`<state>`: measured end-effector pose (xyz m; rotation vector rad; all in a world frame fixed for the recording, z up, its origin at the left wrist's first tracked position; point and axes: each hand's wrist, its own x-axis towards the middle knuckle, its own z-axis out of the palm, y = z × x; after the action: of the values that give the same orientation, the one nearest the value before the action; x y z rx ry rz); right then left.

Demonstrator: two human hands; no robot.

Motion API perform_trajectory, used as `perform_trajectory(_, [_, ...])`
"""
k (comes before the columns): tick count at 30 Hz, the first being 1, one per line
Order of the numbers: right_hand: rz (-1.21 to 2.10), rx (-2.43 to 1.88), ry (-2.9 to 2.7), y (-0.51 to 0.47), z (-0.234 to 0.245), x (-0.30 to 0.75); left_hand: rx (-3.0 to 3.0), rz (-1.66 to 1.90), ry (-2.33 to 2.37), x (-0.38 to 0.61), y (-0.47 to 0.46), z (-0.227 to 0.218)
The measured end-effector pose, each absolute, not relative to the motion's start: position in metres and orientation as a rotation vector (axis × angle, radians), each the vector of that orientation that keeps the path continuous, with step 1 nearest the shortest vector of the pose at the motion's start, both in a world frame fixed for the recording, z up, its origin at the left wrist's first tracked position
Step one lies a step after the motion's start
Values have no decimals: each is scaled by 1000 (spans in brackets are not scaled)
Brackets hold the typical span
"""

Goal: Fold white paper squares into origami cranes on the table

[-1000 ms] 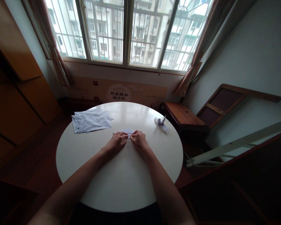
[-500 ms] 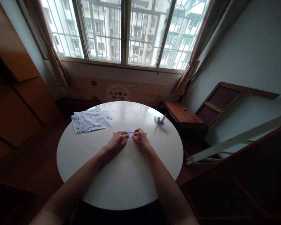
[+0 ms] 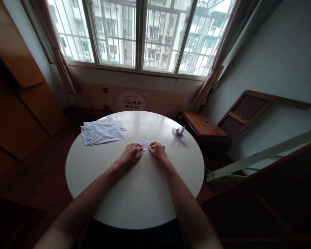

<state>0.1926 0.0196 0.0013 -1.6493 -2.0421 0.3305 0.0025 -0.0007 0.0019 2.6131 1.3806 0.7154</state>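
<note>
A small piece of folded paper (image 3: 145, 145), pale bluish white with crease lines, lies on the round white table (image 3: 134, 193). My left hand (image 3: 132, 152) grips its left side, fingers bent and closed. On the opposite side, the closed fingers of my right hand (image 3: 157, 150) pinch the paper's right edge. Both hands rest low at the tabletop and partly cover the paper's ends. To the right stands a folded paper crane (image 3: 179, 132) with raised points. A pile of creased paper sheets (image 3: 103, 132) lies to the left.
Behind the table are a printed banner board (image 3: 155, 100) and a barred window (image 3: 140, 34). A low wooden bench (image 3: 206, 123) stands at the back right, and an orange-brown cabinet (image 3: 36, 114) is on the left. A pale metal frame (image 3: 248, 159) leans at the right.
My fingers have drawn slightly apart, so more of the folded paper's middle shows between them. The whole view has shifted a little.
</note>
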Motion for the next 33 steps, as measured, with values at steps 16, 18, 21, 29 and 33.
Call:
perform_trajectory(16, [362,-1648,-2079,20,0,193,2624,659,1374,-1,4,-8])
perform_trajectory(18, [368,-1658,-2085,19,1,192,2630,620,1416,0,2,-7])
perform_trajectory(21, [380,-1669,-2091,18,2,191,2636,555,1508,2,0,-5])
perform_trajectory(29, [393,-1657,-2109,20,-1,190,2530,457,1600,4,-2,-3])
perform_trajectory(33, [394,-1653,-2106,21,-1,190,2517,490,1667,3,-2,-5])
